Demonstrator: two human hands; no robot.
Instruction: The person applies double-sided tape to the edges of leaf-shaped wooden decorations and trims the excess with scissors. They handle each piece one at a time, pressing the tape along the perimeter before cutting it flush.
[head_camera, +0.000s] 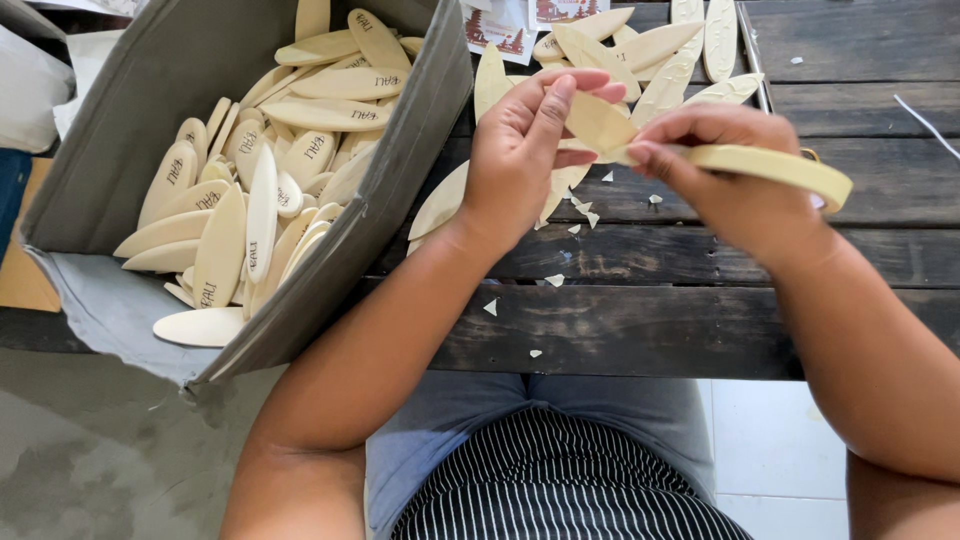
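My left hand (520, 150) holds a pale wooden surfboard-shaped piece (598, 120) by its edge, above the dark wooden table (660, 320). My right hand (725, 175) pinches the same piece at its tip and also carries a roll of cream tape (780, 168) on its fingers, the roll pointing right. More of the same flat pieces lie under my hands (440, 200) and at the table's far side (650, 45).
A grey cardboard box (400, 160) at the left, tilted open, is full of several wooden pieces (250, 190), some with dark lettering. Small scraps of pale tape (555, 280) dot the table. Printed cards (500, 30) lie at the back. My lap is below the table edge.
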